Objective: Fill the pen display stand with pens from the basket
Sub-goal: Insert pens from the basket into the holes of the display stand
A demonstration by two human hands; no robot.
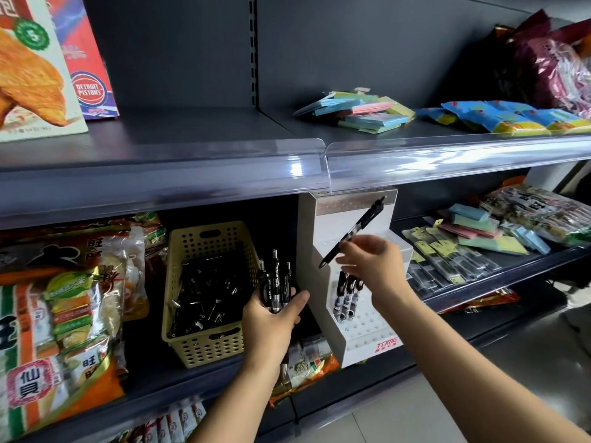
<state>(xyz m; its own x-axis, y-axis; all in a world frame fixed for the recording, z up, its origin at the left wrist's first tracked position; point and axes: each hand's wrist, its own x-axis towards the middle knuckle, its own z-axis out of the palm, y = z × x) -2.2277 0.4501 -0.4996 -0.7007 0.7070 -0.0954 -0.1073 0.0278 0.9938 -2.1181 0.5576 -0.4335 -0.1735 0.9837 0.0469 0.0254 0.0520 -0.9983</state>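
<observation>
A white stepped pen display stand [364, 334] sits on the middle shelf, with three black pens [347, 295] standing in its lower tier. My right hand [371, 263] pinches one black pen [355, 230] tilted above the stand, tip down-left. Left of the stand, my left hand [271, 321] grips a bunch of black pens [276, 282] upright. The beige perforated basket [204, 346] further left holds several more black pens.
Snack bags [64, 308] crowd the shelf left of the basket. Sticky-note packs and packaged refills [463, 247] lie right of the stand. The upper shelf's clear lip [326, 164] overhangs the stand's top. Boxes [41, 68] and note pads [361, 111] sit above.
</observation>
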